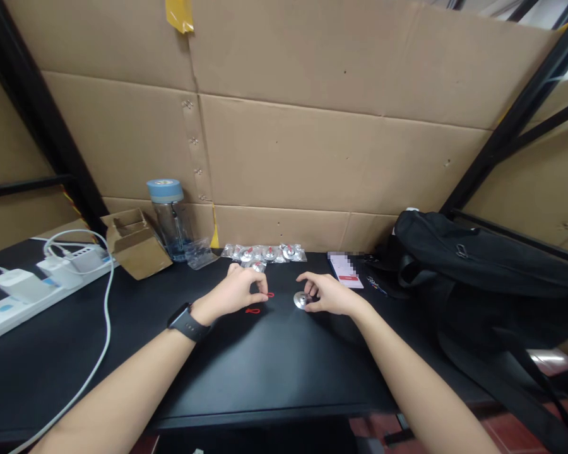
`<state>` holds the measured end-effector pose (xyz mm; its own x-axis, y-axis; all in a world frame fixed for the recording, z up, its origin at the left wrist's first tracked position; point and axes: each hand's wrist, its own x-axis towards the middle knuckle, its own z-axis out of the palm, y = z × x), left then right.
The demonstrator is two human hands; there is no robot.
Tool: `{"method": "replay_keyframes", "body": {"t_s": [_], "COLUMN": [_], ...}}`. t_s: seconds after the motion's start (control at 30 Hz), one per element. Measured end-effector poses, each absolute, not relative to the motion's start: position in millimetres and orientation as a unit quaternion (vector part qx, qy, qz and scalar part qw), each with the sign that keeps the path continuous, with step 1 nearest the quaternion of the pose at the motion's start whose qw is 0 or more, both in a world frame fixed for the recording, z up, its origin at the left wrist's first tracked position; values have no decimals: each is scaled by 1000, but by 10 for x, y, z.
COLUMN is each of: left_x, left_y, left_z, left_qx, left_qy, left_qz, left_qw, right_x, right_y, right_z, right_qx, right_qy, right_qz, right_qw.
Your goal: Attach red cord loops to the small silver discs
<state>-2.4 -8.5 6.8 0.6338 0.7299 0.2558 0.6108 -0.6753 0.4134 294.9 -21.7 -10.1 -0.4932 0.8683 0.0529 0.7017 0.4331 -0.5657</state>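
My left hand [239, 290], with a dark watch on its wrist, is closed in a pinch on a small red cord loop [271, 294]. A second red cord loop [252, 310] lies on the black table just below that hand. My right hand [329, 294] has its thumb and curled fingers at the right edge of a shiny round metal disc [300, 301] with a central hub. Its index finger stretches out above the disc. Behind the hands lie several clear-bagged metal discs [269, 253] with red bits on them.
On the left are a white power strip [9, 312] with chargers and a cable, an open cardboard box [137, 243], a blue-lidded bottle [168, 217] and a clear plastic bag [199, 253]. A phone-like item [349, 277] and a black backpack [492, 265] lie right.
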Motion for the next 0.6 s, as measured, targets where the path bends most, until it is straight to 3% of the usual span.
{"method": "replay_keyframes", "body": {"t_s": [0.33,0.6], "left_x": [25,67], "left_y": [-48,-80], "left_z": [-72,-59], "left_qx": [885,881], "left_qy": [393,395], "left_qz": [204,206], "left_qw": [145,160], "right_x": [2827,2770], "right_y": [-263,-286], "right_z": [-90,-100], "right_qx": [-448,-414], "right_qy": [-848,-855], "right_qz": [226,194], "right_qw": [171,244]}}
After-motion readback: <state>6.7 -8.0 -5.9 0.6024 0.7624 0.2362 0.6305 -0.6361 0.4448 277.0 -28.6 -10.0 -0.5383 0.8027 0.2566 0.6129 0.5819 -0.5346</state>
